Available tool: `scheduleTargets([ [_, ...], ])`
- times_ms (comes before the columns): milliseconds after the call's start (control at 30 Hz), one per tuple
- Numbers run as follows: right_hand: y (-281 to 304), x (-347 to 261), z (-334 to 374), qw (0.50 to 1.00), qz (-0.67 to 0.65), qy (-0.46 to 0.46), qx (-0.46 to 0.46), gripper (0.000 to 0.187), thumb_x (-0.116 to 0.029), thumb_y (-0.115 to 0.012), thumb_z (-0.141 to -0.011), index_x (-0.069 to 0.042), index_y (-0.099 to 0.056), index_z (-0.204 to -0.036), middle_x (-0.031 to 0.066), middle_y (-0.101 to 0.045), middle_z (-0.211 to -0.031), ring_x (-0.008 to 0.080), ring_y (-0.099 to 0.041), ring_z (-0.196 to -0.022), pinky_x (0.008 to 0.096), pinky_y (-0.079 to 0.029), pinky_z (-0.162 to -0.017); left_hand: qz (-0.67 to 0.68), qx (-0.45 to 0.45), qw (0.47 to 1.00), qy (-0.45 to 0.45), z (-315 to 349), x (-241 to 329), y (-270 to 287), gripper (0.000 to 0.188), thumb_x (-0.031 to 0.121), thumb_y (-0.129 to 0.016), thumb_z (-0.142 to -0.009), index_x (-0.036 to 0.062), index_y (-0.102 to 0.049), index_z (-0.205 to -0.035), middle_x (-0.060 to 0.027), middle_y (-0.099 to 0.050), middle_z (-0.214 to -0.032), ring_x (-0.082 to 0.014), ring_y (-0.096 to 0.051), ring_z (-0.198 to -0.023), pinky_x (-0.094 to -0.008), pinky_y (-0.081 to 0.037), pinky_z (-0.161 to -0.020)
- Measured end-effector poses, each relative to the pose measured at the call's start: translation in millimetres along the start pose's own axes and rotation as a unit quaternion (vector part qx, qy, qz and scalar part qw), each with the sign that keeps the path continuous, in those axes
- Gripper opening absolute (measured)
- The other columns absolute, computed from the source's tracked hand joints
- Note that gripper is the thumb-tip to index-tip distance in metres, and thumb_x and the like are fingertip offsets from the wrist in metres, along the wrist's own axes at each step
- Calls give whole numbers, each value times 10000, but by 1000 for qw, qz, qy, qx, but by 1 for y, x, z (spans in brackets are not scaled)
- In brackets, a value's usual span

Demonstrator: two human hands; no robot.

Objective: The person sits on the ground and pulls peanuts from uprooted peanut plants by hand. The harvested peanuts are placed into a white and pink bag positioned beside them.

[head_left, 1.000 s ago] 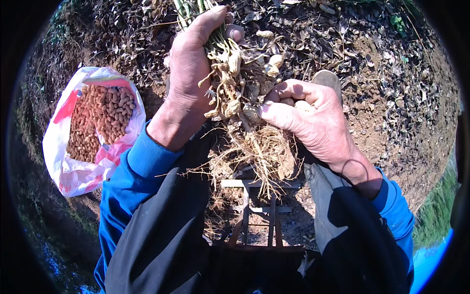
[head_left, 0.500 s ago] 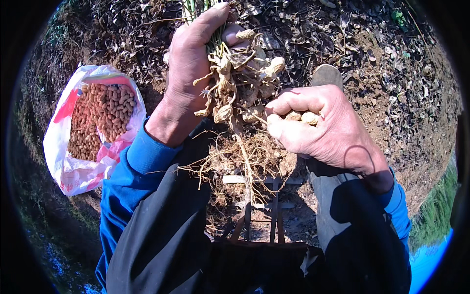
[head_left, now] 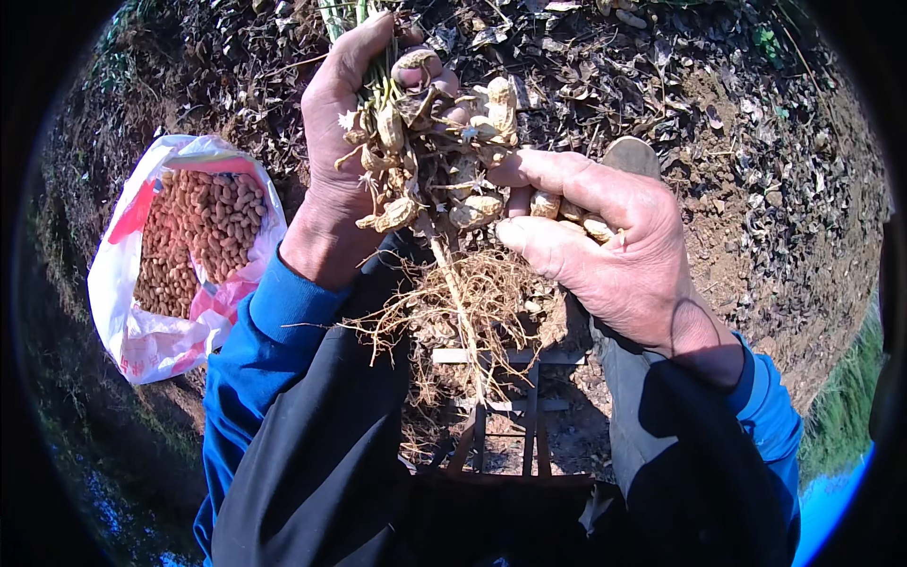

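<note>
My left hand (head_left: pixel 333 161) is closed round the green stems of an uprooted peanut plant (head_left: pixel 402 175), held upside of the frame's middle with its thin tan roots (head_left: pixel 468 307) hanging toward my knees. Several pale pods cling to the plant below the stems. Close against its right side is my right hand (head_left: pixel 614 227), fingers curled round several picked peanuts (head_left: pixel 572 215) in the palm. Its thumb and forefinger tips are slightly apart beside a pod (head_left: pixel 475 212) on the plant. Part of the left fingers is hidden behind the pods.
At the left stands an open white and pink plastic bag (head_left: pixel 118 283) with many peanuts (head_left: pixel 203 227) inside. Dry leaves (head_left: pixel 605 85) cover the soil ahead. Between my dark-trousered legs (head_left: pixel 316 444) are a metal frame (head_left: pixel 529 416) and loose roots. A shoe tip (head_left: pixel 631 156) shows behind my right hand.
My left hand and the plant have shifted slightly left. My right hand's thumb and forefinger have parted from a pinch, and more peanuts show in its palm.
</note>
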State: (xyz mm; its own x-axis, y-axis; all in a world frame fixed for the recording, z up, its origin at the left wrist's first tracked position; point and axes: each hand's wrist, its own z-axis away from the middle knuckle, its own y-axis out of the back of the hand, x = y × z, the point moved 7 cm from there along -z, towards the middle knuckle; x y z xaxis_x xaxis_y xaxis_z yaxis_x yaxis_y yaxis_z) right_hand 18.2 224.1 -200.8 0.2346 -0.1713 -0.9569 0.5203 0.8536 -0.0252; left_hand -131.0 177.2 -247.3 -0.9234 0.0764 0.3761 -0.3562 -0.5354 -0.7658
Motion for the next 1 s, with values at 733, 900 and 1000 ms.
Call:
scheduleTargets([
  [733,0,2,-4,937,276,-182,-117,258,-215,-645,-796,17,-626,-683,170,-589,-568,254,-598,-494,365,-463,-511,-257,154,949,-93,0,-1,16,236,266,-560,-963,55,-587,-859,17,-535,-682,-75,-528,-571,-217,-444,-498],
  [900,48,29,29,957,237,-163,40,193,-151,-659,-868,8,-621,-766,10,-541,-585,37,-448,-502,259,-370,-465,-256,161,941,-153,-1,-7,19,205,224,-589,-918,41,-583,-826,-25,-559,-662,-90,-540,-572,-241,-463,-505],
  [1000,84,24,16,950,-5,-278,142,238,-247,-569,-959,-21,-614,-1018,30,-596,-752,30,-483,-481,144,-327,-384,-209,166,959,-95,-8,-13,13,201,203,-619,-874,17,-620,-796,-46,-602,-663,-108,-523,-512,-239,-458,-528],
])
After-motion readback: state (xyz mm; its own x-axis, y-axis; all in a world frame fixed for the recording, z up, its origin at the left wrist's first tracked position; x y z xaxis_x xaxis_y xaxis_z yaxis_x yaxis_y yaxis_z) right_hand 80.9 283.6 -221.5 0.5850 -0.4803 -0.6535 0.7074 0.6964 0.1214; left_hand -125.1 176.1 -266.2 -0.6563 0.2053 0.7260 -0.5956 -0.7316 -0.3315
